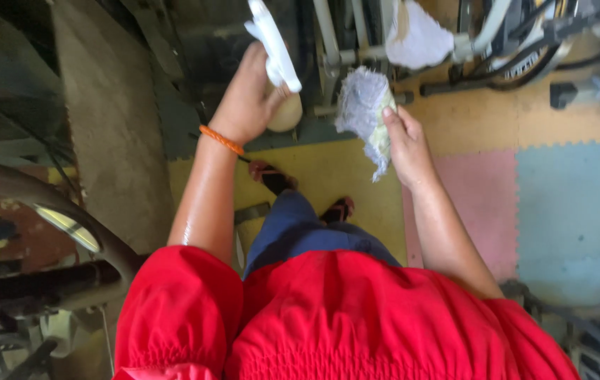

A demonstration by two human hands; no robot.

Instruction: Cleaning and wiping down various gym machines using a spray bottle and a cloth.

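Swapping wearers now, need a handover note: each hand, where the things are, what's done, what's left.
Left hand: closed around a spray bottle with a white trigger head, held up in front of the body.
Right hand: fingers pinch a crumpled grey-blue cloth, held beside the bottle, not touching it.
Both are raised over the foam floor mats, near the metal frame of a machine.
Done: bottle and cloth picked up.
Left: no spraying or wiping shows yet.

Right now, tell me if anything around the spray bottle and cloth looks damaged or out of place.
The cloth in the right hand looks frayed and ragged at its edges. The spray bottle in the left hand looks intact. The foam floor mats look worn and stained. No spill shows.
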